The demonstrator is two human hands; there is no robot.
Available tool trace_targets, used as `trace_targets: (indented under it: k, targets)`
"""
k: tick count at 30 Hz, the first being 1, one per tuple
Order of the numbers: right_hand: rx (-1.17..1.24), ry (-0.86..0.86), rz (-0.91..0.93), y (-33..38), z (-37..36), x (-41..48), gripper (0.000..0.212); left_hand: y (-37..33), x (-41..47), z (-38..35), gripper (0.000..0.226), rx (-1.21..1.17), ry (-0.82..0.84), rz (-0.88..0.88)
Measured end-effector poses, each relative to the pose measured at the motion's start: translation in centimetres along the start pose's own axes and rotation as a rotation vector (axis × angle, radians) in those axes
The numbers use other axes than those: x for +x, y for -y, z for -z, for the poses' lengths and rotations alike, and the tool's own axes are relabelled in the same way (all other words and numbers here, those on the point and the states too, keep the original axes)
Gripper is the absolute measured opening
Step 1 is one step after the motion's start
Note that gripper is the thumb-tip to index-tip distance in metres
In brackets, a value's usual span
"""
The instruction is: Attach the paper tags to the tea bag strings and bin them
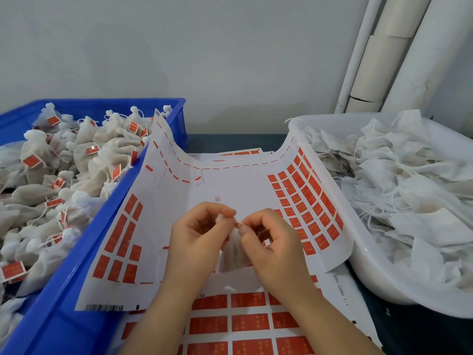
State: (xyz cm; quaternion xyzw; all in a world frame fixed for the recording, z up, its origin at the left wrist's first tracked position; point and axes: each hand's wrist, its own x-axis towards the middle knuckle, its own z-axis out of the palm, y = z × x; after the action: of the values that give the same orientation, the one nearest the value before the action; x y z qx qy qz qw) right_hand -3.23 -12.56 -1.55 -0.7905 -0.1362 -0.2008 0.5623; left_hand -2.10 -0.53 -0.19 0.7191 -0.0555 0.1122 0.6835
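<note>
A white tea bag [233,254] hangs between my two hands over a sheet of red paper tags [230,190]. My left hand [197,239] pinches the top of the bag or its string with thumb and forefinger. My right hand [273,242] pinches a small red tag [238,223] at the string, fingertips almost touching those of the left. The string itself is too thin to make out. The blue bin [84,242] at the left holds several tagged tea bags [84,160]. The white tub [363,257] at the right holds untagged tea bags [399,185].
A second sheet of red tags [245,324] lies under the first, near the front edge. The top sheet curls up against both bins. White pipes [399,52] stand against the wall at the back right. A strip of dark table [235,142] shows behind the sheets.
</note>
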Motion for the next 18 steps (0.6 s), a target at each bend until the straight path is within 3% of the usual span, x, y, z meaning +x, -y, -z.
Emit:
trace_targets:
  k: [12,18]
  targets:
    - [-0.04,-0.081,0.111,-0.43,0.1,0.15,0.005,-0.26,-0.35,-0.1,0.024,0.328,0.065,-0.224]
    - [-0.033,-0.093,0.105,-0.25,0.12,0.27,0.003,-0.37,-0.54,-0.29,0.016,0.232,0.018,-0.276]
